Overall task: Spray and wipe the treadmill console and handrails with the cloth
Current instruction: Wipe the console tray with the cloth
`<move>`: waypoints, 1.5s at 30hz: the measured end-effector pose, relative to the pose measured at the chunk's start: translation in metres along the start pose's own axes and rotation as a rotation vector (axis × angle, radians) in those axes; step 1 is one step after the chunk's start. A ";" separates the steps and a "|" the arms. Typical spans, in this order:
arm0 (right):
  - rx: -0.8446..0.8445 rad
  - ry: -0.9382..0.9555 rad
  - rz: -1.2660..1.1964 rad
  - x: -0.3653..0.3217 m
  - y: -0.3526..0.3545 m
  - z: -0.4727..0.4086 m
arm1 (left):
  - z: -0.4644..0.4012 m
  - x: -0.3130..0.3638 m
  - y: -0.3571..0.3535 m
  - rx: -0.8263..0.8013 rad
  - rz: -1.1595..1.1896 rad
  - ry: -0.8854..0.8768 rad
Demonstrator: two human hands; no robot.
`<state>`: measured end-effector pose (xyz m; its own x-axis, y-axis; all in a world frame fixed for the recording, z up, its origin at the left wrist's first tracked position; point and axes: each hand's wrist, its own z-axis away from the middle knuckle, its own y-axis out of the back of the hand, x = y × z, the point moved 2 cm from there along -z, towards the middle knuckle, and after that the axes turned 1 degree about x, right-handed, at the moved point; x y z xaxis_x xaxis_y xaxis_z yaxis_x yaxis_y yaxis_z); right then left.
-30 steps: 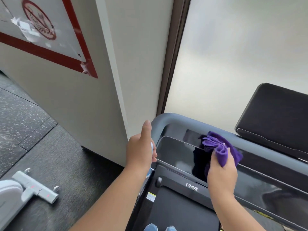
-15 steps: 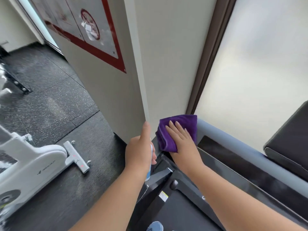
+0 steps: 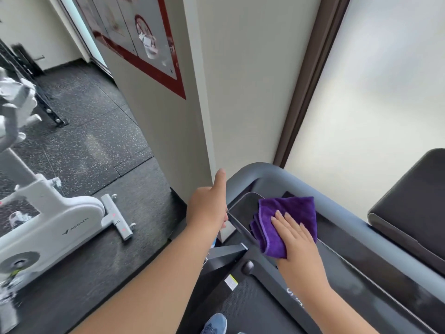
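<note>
Pressing flat on the purple cloth point(image 3: 286, 220), the right hand point(image 3: 297, 239) lies with its fingers spread and straight, palm down, not curled around anything; the folded cloth is pinned between that palm and the dark glossy console point(image 3: 243, 208) of the treadmill. Most of the cloth sticks out ahead of and to the left of the fingertips, its folded edges stacked toward the console's near-left corner, while the heel of the hand sits on the cloth's lower right part.

The grey handrail point(image 3: 269, 171) curves around the console's far-left corner, just beyond the cloth and apart from it.

The left hand point(image 3: 209, 208) hovers just left of the console, seen from the back, thumb pointing up and the fingers folded inward. A small sliver of blue and white shows below the wrist, which seems to be a spray bottle point(image 3: 213, 242) gripped in that fist, though nearly all of it is hidden behind the hand. The left hand is close beside the cloth without touching it.

Below the console the black treadmill belt point(image 3: 252, 307) is visible, with the toe of a blue shoe point(image 3: 215, 323) on it. A white exercise bike point(image 3: 55, 220) stands on the speckled dark floor point(image 3: 91, 145) well to the left.
</note>
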<state>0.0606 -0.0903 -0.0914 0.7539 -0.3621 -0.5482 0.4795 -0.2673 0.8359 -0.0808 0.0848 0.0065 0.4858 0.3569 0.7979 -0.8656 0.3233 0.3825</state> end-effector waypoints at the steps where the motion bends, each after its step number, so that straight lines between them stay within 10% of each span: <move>1: 0.012 -0.006 0.002 0.000 -0.003 0.000 | -0.002 0.004 -0.004 -0.005 -0.003 -0.001; 27: 0.021 0.024 0.203 -0.005 -0.013 0.001 | -0.018 0.005 0.009 0.095 -0.190 -0.009; 32: 0.224 -0.380 -0.603 -0.028 0.012 -0.007 | -0.023 -0.012 0.015 0.055 -0.077 0.056; 37: 0.774 -0.614 -1.108 -0.058 0.062 -0.043 | -0.027 -0.023 0.033 0.025 0.095 0.120; 41: 0.838 -0.492 -0.912 -0.062 0.073 -0.096 | -0.027 -0.022 0.049 0.000 0.152 0.129; 45: 0.430 -0.387 -0.372 -0.056 0.029 -0.149 | -0.030 -0.024 0.059 -0.032 0.171 0.129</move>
<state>0.0989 0.0550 -0.0328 0.3205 -0.4488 -0.8342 0.3943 -0.7375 0.5483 -0.1396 0.1214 -0.0040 0.3452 0.5175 0.7829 -0.9335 0.2753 0.2297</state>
